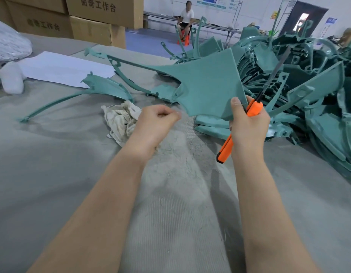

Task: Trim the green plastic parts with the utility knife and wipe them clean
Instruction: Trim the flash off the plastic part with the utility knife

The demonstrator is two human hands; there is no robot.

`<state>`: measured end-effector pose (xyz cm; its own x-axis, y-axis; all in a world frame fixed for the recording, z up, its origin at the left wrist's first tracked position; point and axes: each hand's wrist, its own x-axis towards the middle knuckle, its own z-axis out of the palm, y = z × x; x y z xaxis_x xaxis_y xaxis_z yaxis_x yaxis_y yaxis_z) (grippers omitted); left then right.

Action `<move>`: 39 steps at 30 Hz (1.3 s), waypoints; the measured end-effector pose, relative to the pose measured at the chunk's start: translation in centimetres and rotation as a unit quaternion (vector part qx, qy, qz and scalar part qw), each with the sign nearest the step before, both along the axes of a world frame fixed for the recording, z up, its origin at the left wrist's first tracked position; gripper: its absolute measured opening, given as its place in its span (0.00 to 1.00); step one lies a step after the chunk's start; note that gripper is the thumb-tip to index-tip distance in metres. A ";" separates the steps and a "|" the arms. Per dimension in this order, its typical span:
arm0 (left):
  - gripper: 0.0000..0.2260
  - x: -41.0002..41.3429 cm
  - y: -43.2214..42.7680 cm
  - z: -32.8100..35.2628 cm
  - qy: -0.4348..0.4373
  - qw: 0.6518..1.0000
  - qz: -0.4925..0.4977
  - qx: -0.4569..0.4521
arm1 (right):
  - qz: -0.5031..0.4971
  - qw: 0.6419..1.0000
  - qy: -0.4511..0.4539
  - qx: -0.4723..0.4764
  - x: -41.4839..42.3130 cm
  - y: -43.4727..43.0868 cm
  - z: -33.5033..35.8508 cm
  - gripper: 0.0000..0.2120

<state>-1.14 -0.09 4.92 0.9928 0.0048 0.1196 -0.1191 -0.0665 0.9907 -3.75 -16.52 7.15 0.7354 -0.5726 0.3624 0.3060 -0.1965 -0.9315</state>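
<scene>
1. Green plastic part: flat fan-shaped panel with long thin arms, held tilted above the middle of the worktop, its arms reaching toward the far left.
2. Readable writing: "曲奇工作台" printed on the cartons stacked past the far left corner. Wall posters at the back are too small to read. No brand is legible on the knife.
3. Right hand: grasps the orange utility knife, blade extended and pointing up and away; the thumb pins the part's near right corner against the handle.
4. Left hand: loosely clenched, thumb tip against forefinger, just left of the part's near edge and apart from it.
5. Rag: crumpled on the worktop, partly behind the left hand.
6. Pile of green parts: along the right edge, just behind the held part.
</scene>
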 end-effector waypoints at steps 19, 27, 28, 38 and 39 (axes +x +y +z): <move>0.19 -0.3 -0.1 -0.2 -0.063 0.998 0.026 0.011 | -0.025 0.999 0.007 0.044 -0.3 -0.3 0.2 0.10; 0.08 -0.7 -0.7 -0.1 -0.099 0.994 -0.049 0.014 | 0.003 0.968 0.042 0.249 -0.1 -1.8 0.0 0.13; 0.06 -0.9 -0.8 0.1 -0.102 0.994 -0.034 -0.025 | 0.009 0.966 0.042 0.256 0.0 -1.6 0.1 0.13; 0.18 -0.2 -0.4 -0.4 -0.096 0.992 0.034 0.070 | 0.038 0.966 0.053 0.250 0.4 -1.3 -0.2 0.11; 0.26 -0.1 -0.5 -0.7 -0.088 0.989 0.010 0.119 | 0.040 0.966 0.054 0.249 0.4 -1.2 -0.2 0.10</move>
